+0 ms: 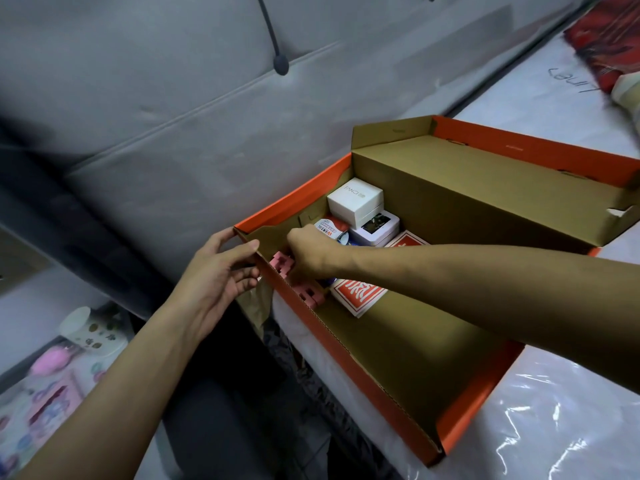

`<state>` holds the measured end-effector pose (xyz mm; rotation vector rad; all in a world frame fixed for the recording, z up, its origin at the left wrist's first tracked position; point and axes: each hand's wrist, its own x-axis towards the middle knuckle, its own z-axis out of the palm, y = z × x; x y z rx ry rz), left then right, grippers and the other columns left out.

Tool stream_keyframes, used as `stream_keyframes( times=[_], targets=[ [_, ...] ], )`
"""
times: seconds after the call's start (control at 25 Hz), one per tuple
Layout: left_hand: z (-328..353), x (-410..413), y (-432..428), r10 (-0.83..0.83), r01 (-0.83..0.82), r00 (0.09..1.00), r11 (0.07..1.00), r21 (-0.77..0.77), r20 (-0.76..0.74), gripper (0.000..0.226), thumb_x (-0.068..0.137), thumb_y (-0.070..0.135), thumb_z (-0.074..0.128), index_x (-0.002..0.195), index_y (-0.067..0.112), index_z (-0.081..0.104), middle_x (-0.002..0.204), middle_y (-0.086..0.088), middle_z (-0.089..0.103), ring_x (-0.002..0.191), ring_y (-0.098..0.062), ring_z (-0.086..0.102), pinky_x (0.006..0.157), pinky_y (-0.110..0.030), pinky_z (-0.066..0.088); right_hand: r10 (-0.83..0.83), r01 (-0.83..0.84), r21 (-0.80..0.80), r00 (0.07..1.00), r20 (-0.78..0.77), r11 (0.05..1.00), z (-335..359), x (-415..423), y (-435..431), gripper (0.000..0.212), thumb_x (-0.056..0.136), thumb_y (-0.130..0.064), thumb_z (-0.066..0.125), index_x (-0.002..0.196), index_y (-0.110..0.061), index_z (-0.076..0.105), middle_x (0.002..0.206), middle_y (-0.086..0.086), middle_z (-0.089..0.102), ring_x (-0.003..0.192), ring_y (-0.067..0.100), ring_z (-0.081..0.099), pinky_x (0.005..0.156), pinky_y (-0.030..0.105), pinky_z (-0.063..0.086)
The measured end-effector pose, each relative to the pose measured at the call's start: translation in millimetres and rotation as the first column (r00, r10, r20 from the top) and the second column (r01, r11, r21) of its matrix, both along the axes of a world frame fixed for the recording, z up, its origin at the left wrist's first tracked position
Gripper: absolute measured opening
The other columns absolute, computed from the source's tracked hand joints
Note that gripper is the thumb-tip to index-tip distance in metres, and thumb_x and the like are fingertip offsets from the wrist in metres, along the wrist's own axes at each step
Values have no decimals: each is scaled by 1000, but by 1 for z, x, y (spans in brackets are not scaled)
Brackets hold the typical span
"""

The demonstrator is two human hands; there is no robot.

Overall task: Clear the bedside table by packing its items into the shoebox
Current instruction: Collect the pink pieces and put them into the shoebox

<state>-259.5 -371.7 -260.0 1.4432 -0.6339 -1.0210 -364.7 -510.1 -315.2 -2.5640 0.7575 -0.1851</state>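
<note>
An open orange shoebox [460,434] with a brown inside lies on the plastic-wrapped mattress. In its far corner sit a white box [355,199], a white tin [375,228], a small red-and-white packet [330,228] and a red-and-white card pack [358,294]. A pink blocky item [306,292] lies along the left wall. My right hand [310,252] reaches inside the box, fingers curled down on the pink item. My left hand [216,271] grips the box's near-left corner from outside, thumb on the rim.
The box's hinged lid [502,188] stands open behind it. A grey padded headboard [173,116] fills the left. At lower left, the bedside table [20,317] holds a patterned cup [91,332], a pink round object [52,362] and a pink organiser [48,407]. Red fabric [609,39] lies top right.
</note>
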Motion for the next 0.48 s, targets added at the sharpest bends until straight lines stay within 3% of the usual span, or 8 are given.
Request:
stream_keyframes(
  times=[0.16,0.48],
  targets=[
    [-1,2,1,-5,5,1000,1000,-3,10,46,90,7,65,133,17,53,64,-5,64,48,-12,56,44,-20,49,-50,47,27,990,131,999,-3,6,7,46,69,-35,85,54,-24,42,53,-13,45,46,-2,45,37,12,28],
    [-2,5,1,-6,6,1000,1000,-5,-1,46,89,6,66,132,16,52,64,-6,63,47,-13,56,43,-20,48,-38,34,32,990,132,999,-5,3,6,40,73,-27,82,57,-25,45,55,-15,46,49,-1,49,35,6,27]
  ],
)
